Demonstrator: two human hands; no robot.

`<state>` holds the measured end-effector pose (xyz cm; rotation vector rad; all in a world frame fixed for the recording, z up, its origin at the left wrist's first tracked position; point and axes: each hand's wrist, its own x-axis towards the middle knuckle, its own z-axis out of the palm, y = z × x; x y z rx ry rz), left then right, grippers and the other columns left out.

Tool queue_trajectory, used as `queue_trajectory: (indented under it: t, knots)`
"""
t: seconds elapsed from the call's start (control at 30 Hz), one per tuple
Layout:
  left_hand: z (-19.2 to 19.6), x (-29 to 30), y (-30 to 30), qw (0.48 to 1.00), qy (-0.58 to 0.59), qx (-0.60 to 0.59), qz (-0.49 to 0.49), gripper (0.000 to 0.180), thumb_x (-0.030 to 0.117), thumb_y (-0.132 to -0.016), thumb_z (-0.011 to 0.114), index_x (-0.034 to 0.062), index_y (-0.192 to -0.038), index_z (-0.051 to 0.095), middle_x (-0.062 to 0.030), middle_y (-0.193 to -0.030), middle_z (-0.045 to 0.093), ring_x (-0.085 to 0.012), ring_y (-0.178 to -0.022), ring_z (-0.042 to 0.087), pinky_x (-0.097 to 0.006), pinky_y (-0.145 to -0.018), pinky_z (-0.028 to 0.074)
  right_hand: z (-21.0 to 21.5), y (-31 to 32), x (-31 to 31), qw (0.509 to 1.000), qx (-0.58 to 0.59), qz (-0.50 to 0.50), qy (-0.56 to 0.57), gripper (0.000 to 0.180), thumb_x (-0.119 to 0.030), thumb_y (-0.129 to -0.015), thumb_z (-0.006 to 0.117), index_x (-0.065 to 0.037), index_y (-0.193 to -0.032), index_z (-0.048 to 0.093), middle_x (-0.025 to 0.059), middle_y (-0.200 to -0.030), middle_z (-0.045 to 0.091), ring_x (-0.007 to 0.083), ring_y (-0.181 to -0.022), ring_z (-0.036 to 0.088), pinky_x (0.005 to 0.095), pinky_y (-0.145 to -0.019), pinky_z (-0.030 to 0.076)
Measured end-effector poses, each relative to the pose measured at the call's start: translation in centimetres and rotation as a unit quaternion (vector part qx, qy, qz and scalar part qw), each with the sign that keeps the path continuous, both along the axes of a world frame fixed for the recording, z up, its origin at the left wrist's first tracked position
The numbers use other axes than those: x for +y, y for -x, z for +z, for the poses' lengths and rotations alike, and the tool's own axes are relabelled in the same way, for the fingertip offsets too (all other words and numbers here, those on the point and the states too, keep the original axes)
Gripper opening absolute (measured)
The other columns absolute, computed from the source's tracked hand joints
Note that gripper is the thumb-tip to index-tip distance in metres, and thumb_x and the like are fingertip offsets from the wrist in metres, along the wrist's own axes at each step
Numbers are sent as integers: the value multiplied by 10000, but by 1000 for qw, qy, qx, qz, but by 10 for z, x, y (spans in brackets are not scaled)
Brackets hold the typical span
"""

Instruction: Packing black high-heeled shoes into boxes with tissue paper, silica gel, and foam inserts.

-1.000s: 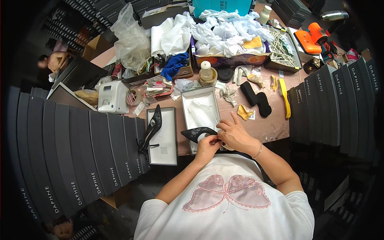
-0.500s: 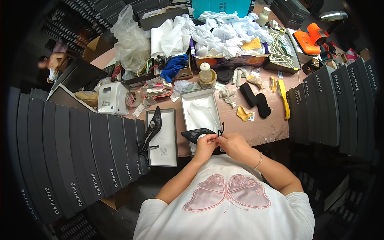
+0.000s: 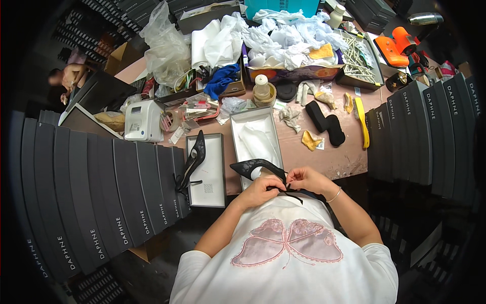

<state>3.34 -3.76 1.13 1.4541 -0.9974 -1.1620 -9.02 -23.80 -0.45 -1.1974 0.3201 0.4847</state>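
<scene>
A black lace pointed-toe heel (image 3: pixel 254 165) lies at my front, its toe to the left, over the near end of an open shoe box (image 3: pixel 238 147) lined with white tissue paper. My left hand (image 3: pixel 262 191) is closed at the back of this shoe, pinching its thin black strap (image 3: pixel 295 197). Fingertips of my right hand (image 3: pixel 308 181) pinch the strap too, just to the right. Part of the shoe's back is hidden by my hands. The matching heel (image 3: pixel 193 158) rests on its side in a grey box lid (image 3: pixel 215 175) to the left.
Tall stacks of dark shoe boxes (image 3: pixel 101 192) wall in the left, with more boxes (image 3: pixel 412 131) on the right. Behind lie a white label printer (image 3: pixel 144 121), a bottle (image 3: pixel 261 87), black sponges (image 3: pixel 325 124), a yellow-handled brush (image 3: pixel 361 121) and crumpled paper (image 3: pixel 288 38). A person (image 3: pixel 73 78) is at far left.
My hands have moved slightly apart, the right one shifting right. The shoe's heel end has turned toward me, and a loose strap end now hangs by my shirt.
</scene>
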Motion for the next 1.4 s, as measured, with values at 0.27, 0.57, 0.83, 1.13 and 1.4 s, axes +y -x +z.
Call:
queue_trajectory:
  t: [0.27,0.57,0.83,1.13,1.4]
  knots:
    - [19,-6,10,990,-12,-132,-48,242,-2,-795,513,-23,-994,650,-145,-972,603,-282,-933,597,-347,-844,472,23,-10,-10,990,-65,107,68,107,-69,-852,664,-14,-943,664,-35,-789,624,46,-735,518,224,-682,451]
    - [-2,-6,23,991,-19,-134,23,229,-11,-798,535,-44,-1001,636,-176,-988,607,-315,-954,593,-356,-851,465,55,-4,26,860,-196,48,468,120,-106,-752,668,-29,-832,624,143,-721,637,318,-675,632,375,-611,485]
    - [0,-10,26,986,-118,47,107,210,11,-819,586,-46,-1014,636,-79,-956,668,-141,-906,618,-267,-829,478,59,9,43,766,-256,13,590,146,-131,-755,680,-95,-892,642,44,-833,605,233,-830,571,374,-740,378]
    - [-21,-4,25,939,-120,266,179,187,16,-854,606,-11,-1036,639,-35,-956,652,-89,-827,588,-223,-768,477,46,15,33,867,-242,-48,433,164,-69,-803,634,-60,-965,656,89,-920,643,271,-877,592,374,-807,416]
    - [-21,-1,22,907,-120,355,191,218,3,-840,614,-10,-1057,633,-56,-1018,650,-113,-891,610,-245,-835,496,33,17,39,938,-124,-139,292,144,-52,-816,664,-23,-956,676,104,-883,639,205,-790,606,294,-692,473]
